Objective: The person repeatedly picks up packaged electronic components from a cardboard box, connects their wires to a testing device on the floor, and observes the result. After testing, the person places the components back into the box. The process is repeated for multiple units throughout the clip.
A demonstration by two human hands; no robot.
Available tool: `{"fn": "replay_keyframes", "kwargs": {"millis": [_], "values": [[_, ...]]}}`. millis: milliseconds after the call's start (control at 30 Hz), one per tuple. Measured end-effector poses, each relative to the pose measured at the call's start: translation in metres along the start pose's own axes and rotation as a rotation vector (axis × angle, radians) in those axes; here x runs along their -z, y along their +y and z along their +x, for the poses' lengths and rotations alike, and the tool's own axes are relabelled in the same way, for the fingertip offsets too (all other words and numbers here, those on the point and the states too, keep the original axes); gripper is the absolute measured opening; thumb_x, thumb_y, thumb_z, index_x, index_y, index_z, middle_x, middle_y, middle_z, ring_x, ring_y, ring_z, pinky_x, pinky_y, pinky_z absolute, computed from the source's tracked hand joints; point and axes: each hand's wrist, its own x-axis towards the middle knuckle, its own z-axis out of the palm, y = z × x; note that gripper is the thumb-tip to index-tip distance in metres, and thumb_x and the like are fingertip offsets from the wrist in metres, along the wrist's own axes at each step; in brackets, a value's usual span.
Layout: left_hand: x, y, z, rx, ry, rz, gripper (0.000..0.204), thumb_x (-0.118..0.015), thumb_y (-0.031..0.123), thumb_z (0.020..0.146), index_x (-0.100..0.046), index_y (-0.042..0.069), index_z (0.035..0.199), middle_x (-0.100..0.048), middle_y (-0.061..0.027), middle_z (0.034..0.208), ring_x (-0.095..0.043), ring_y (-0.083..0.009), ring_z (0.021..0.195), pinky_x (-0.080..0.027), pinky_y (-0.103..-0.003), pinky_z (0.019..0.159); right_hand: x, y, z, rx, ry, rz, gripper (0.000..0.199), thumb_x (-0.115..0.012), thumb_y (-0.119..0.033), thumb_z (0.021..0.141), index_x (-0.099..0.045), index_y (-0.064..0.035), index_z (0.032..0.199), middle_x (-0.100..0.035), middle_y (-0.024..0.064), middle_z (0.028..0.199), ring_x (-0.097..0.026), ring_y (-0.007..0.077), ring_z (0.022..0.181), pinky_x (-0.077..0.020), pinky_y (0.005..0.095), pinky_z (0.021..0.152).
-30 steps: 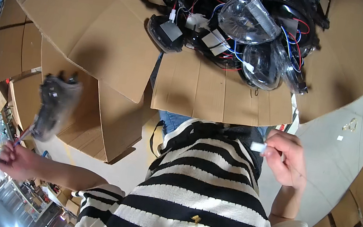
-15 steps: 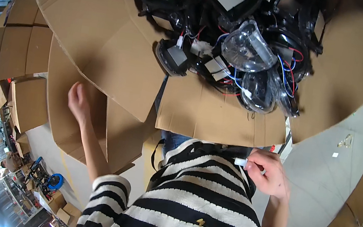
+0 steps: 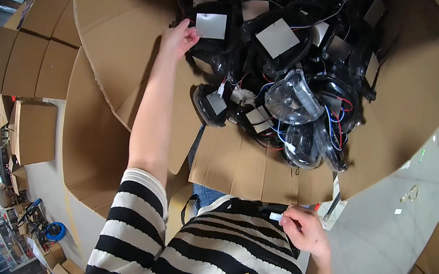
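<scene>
the left hand (image 3: 178,40) is stretched up and forward into a large open cardboard box (image 3: 115,36), fingers loosely curled, their tips touching the edge of a black headlamp housing (image 3: 212,34) that carries a pale square label; no firm grasp has closed on it. that housing lies at the near-left edge of a heap of similar lamp units (image 3: 291,74), black shells with clear lenses (image 3: 293,97) and red, blue and black wiring (image 3: 334,126) tangled between them, so it is the piece most easily reached from this side. the right hand (image 3: 305,229) is held low against the striped sweater (image 3: 213,255), thumb and fingers pinched on a small white piece (image 3: 275,217), kept out of the way of the reach; what the piece is cannot be told. the box flaps (image 3: 260,166) are folded outward and down, leaving the contents open. more closed cartons (image 3: 33,52) are stacked at left on the grey floor (image 3: 386,235).
</scene>
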Motion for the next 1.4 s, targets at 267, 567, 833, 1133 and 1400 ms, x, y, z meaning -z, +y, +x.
{"fn": "replay_keyframes", "kwargs": {"millis": [267,567,833,1133,1400], "values": [[-0.034,-0.029,-0.003,-0.317,0.429,0.216,0.025,-0.064,0.024,0.069,-0.055,0.002,0.076,-0.057,-0.0067,0.073,-0.052,-0.0176,0.068,-0.043,-0.030,0.059,-0.001,-0.003,0.003,-0.024,-0.012,-0.014,0.007,-0.052,-0.008,0.073,-0.053,-0.0015,0.071,-0.050,0.0124,0.061,-0.050,0.0284,0.054,-0.0382,0.0330,0.049],[-0.034,-0.030,0.042,-0.471,0.502,0.546,0.030,-0.059,0.026,0.066,-0.060,0.006,0.088,-0.061,-0.0105,0.086,-0.056,-0.0262,0.084,-0.040,-0.036,0.075,-0.008,0.004,0.002,0.057,-0.021,-0.032,0.010,-0.050,-0.011,0.075,-0.054,-0.0026,0.074,-0.053,0.0140,0.063,-0.052,0.0291,0.056,-0.0412,0.0326,0.052],[-0.071,0.000,-0.087,-1.118,0.279,1.341,0.019,-0.059,0.015,0.069,-0.051,0.008,0.085,-0.058,-0.0071,0.073,-0.054,-0.0231,0.071,-0.030,-0.036,0.076,-0.006,0.001,-0.001,0.042,-0.007,-0.051,0.014,-0.051,-0.015,0.076,-0.056,-0.0025,0.075,-0.053,0.0142,0.063,-0.053,0.0284,0.056,-0.0412,0.0325,0.051],[-0.048,-0.015,-0.203,-0.840,-0.021,0.862,0.033,-0.044,-0.003,0.079,-0.042,0.003,0.111,-0.058,-0.0067,0.079,-0.055,-0.0162,0.065,-0.042,-0.028,0.067,-0.010,0.004,0.004,0.082,-0.041,-0.074,0.012,-0.052,-0.014,0.076,-0.056,-0.0034,0.076,-0.051,0.0134,0.059,-0.051,0.0275,0.051,-0.0395,0.0323,0.047],[-0.044,-0.055,-0.259,-0.389,-0.418,0.748,0.051,-0.043,-0.001,0.080,-0.023,0.003,0.128,-0.059,-0.0036,0.082,-0.045,-0.0056,0.055,-0.042,-0.019,0.053,-0.009,-0.001,0.008,0.103,-0.120,-0.077,0.009,-0.051,-0.010,0.074,-0.053,-0.0015,0.076,-0.053,0.0134,0.068,-0.053,0.0295,0.062,-0.0405,0.0344,0.055]]}}
